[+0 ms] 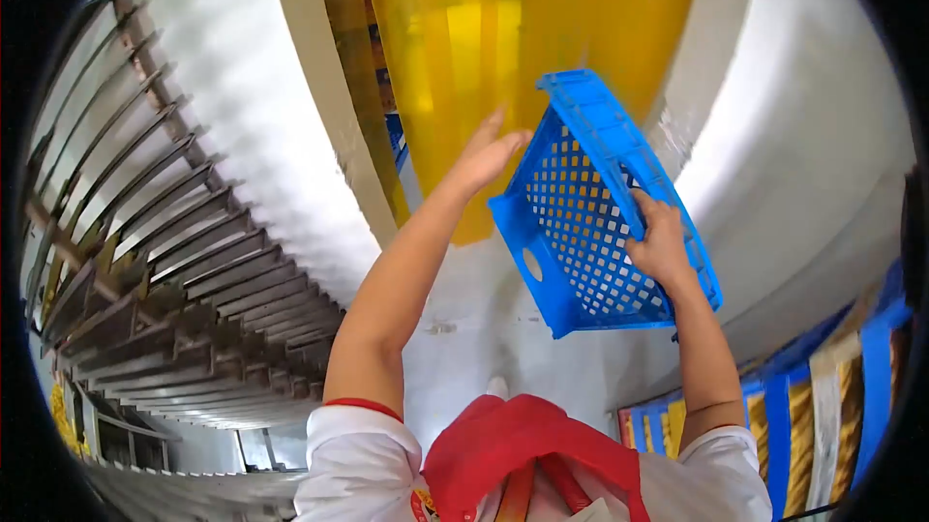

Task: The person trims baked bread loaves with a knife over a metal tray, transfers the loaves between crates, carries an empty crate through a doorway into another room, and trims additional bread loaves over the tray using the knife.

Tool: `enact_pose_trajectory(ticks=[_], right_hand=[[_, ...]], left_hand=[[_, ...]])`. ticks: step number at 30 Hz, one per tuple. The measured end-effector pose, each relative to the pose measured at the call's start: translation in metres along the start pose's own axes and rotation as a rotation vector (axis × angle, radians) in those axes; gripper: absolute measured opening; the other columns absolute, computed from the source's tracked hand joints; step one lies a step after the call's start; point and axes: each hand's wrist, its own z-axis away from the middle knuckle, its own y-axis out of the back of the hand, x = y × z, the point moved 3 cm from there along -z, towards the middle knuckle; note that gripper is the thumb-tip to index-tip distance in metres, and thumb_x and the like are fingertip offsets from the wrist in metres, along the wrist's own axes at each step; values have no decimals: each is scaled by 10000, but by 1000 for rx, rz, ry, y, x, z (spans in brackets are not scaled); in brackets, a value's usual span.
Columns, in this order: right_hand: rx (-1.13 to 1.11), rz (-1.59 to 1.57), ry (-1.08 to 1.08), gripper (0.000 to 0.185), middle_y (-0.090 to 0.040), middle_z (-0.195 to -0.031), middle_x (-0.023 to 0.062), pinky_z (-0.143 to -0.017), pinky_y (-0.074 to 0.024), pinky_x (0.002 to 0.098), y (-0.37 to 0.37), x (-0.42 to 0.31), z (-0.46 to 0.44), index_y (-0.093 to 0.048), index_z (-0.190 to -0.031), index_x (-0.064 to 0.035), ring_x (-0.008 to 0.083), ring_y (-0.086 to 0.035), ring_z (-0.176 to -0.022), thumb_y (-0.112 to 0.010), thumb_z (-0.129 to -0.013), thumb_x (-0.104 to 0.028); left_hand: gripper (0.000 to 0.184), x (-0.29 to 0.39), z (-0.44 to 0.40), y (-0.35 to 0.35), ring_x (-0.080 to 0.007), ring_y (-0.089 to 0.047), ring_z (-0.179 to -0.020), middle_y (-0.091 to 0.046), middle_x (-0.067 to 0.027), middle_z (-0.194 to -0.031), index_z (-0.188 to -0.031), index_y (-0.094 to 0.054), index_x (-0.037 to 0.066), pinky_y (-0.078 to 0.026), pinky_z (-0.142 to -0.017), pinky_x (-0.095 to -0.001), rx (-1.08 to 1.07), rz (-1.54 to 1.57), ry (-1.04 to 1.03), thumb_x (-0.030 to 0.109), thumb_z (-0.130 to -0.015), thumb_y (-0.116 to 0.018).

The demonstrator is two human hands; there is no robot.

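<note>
A blue plastic crate (pixel 552 275) with a perforated base hangs tilted in front of me, its hollow side turned toward me. My right hand (pixel 660 239) is closed on its near right rim, with fingers hooked through the handle slot. My left hand (pixel 489 156) reaches forward with the fingers stretched out and holds nothing. It is close to the yellow plastic strip curtain (pixel 523 19); whether it touches the strips I cannot tell. The thumb points toward the crate's upper left edge.
White walls frame the curtained doorway. On the left stands a metal rack (pixel 208 261) with many bars. Stacked crates (pixel 779 425) in blue and yellow stand at the lower right. A gap at the curtain's left side shows dark and blue items behind. Pale floor (pixel 464 357) lies below.
</note>
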Motion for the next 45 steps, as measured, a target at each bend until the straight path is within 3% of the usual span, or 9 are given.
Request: enact_pose_trajectory(ticks=[9, 14, 18, 26, 31, 33, 36, 40, 45], right_hand=[[-138, 101, 229, 667, -675, -1002, 185, -913, -402, 453, -141, 48, -188, -548, -1272, -7, 344, -601, -971, -682, -621, -53], [-218, 67, 306, 670, -671, -964, 167, -880, -398, 458, -201, 82, -245, -537, -1281, -7, 338, -599, -947, -663, -625, -50], [-409, 148, 218, 693, -678, -1077, 185, -958, -413, 478, -235, 109, -290, -538, -1310, -16, 342, -614, -1020, -699, -645, -126], [-507, 151, 105, 732, -676, -1092, 219, -964, -422, 534, -270, 142, -342, -502, -1377, -23, 402, -631, -1028, -648, -680, -193], [-396, -63, 86, 740, -657, -1137, 258, -963, -457, 468, -273, 175, -309, -524, -1372, -26, 407, -630, -1048, -637, -651, -151], [-401, -161, 112, 724, -653, -1151, 261, -947, -474, 430, -247, 145, -300, -531, -1359, -10, 397, -639, -1041, -627, -652, -132], [-401, -479, 81, 696, -631, -1218, 277, -940, -484, 314, -189, 135, -285, -511, -1347, 65, 289, -667, -1061, -596, -666, -52], [-455, -745, 50, 728, -653, -1207, 178, -939, -485, 310, -230, 247, -281, -480, -1376, 76, 226, -643, -1050, -578, -656, 45], [-597, -932, 29, 697, -639, -952, 24, -683, -444, 201, -240, 340, -324, -527, -1352, 63, 87, -549, -755, -546, -657, 8]], left_hand=[[788, -48, -263, -29, -300, -202, -1478, -220, -199, -1591, -1510, -230, -42, -173, -1190, -349, -133, 262, -23, 451, -947, -474], [856, -115, -361, -41, -301, -199, -1479, -184, -218, -1596, -1522, -229, -10, -161, -1198, -376, 143, 417, 90, 494, -899, -528], [1009, -179, -367, 37, -320, -25, -1501, -16, -129, -1640, -1578, -9, 200, -59, -1157, -591, 353, 506, 198, 617, -847, -566], [852, -69, -75, 149, -331, -101, -1498, -74, -136, -1636, -1580, -92, 230, -93, -1141, -617, 776, 221, 257, 479, -925, -576], [720, -16, 88, 99, -312, -387, -1379, -376, -160, -1518, -1497, -325, 59, -333, -1103, -451, 1276, -201, 70, 251, -897, -672], [511, -33, 150, 78, -248, -562, -1170, -604, -126, -1259, -1324, -521, 0, -428, -1022, -370, 1167, -436, 10, 122, -858, -690], [376, -82, 145, 28, -167, -615, -1005, -635, -73, -1095, -1193, -592, 17, -483, -909, -289, 979, 190, 306, -13, -827, -672], [655, -326, 116, -166, -312, -560, -1204, -554, -207, -1331, -1345, -488, -47, -447, -1019, -375, 733, -3, 822, 221, -806, -749], [697, -347, 111, -258, -372, -558, -1211, -556, -241, -1340, -1364, -483, -9, -467, -984, -387, 614, -408, 1154, 276, -793, -760]])
